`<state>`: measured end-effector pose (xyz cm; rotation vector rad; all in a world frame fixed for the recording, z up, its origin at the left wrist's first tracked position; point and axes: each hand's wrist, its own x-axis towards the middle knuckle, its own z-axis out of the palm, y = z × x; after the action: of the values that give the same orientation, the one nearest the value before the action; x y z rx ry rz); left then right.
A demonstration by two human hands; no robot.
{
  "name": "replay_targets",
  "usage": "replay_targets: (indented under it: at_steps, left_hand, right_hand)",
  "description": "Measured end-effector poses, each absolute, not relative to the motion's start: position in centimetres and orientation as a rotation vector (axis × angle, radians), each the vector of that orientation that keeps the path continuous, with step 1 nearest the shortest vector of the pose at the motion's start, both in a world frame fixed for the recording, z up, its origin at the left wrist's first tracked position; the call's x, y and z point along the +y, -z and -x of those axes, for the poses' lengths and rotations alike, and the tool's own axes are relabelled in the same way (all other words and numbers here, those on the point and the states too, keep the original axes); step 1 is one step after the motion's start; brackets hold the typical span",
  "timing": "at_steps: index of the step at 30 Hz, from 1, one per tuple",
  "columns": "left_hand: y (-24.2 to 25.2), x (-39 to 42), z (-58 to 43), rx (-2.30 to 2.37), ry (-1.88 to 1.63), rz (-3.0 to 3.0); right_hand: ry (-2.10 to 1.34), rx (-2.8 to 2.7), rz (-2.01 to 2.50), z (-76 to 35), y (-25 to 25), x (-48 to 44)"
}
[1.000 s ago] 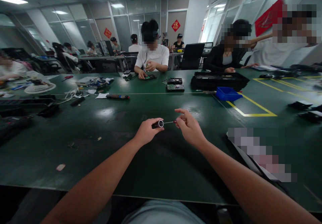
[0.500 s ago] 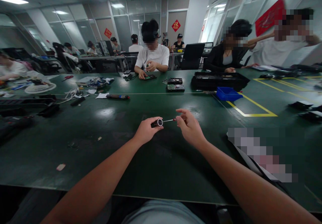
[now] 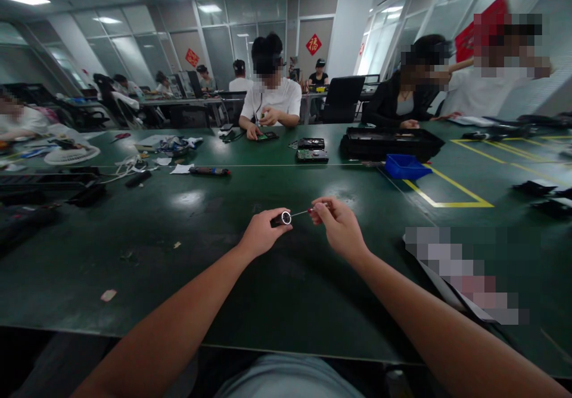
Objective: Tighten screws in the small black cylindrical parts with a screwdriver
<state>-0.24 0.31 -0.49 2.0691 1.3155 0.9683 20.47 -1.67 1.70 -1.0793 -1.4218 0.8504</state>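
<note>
My left hand is closed round a short dark cylinder, whose round end with a pale ring faces me. A thin screwdriver with a metal shaft and a red part near its handle reaches from my right hand to that end. Its tip meets the cylinder's face; whether it sits in a screw is too small to tell. The right fingers are pinched on the handle, which they mostly cover. Both hands are held above the green table.
A dark pen-shaped tool lies ahead on the left. Beyond my hands are a hard drive, a black open casing and a blue bin. Papers lie at right. A co-worker sits opposite.
My right fingers, spread and raised before, have closed round the screwdriver handle. My left hand and the cylinder have barely shifted.
</note>
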Motion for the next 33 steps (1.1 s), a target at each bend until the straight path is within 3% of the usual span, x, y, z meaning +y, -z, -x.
replay_targets:
  at_steps: [12,19,33]
  left_hand:
    - [-0.2,0.4,0.2,1.255,-0.904,-2.190]
    - [-0.4,0.4,0.4,1.313,-0.919,-2.222]
    - [-0.4,0.1,0.4,1.301,-0.889,-2.238]
  right_hand:
    - [-1.370,-0.943,0.972,-20.9,-1.0,-0.2]
    - [-1.002,-1.124,1.038,-21.1,-1.3,-0.3]
    - [-0.743,-1.435,1.135,-20.7,-2.0,-1.6]
